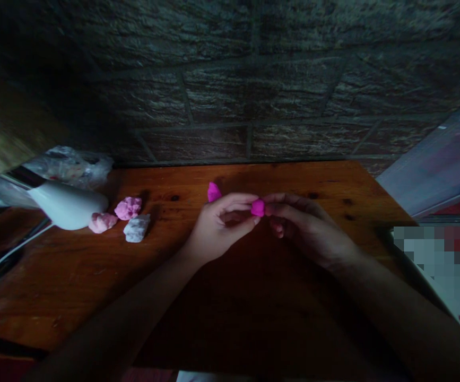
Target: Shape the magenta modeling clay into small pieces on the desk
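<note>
A small magenta lump of modelling clay (258, 207) is pinched between the fingertips of my left hand (224, 220), above the wooden table. My right hand (307, 223) meets it from the other side, its thumb and fingers pressed against the lump's right edge. Behind my left hand, another magenta clay piece (214, 191) shows only its upper part. Left of my hands lie a pink clay lump (128, 208), a paler pink lump (103, 222) and a whitish-grey lump (136, 228), all rough and crumpled.
A white rounded lamp-like object (68, 204) with a cable lies at the left, beside a crumpled clear plastic bag (70, 165). A dark stone-patterned wall (222, 95) rises behind the wooden table (166, 180). The table's right edge slants down toward a pale surface.
</note>
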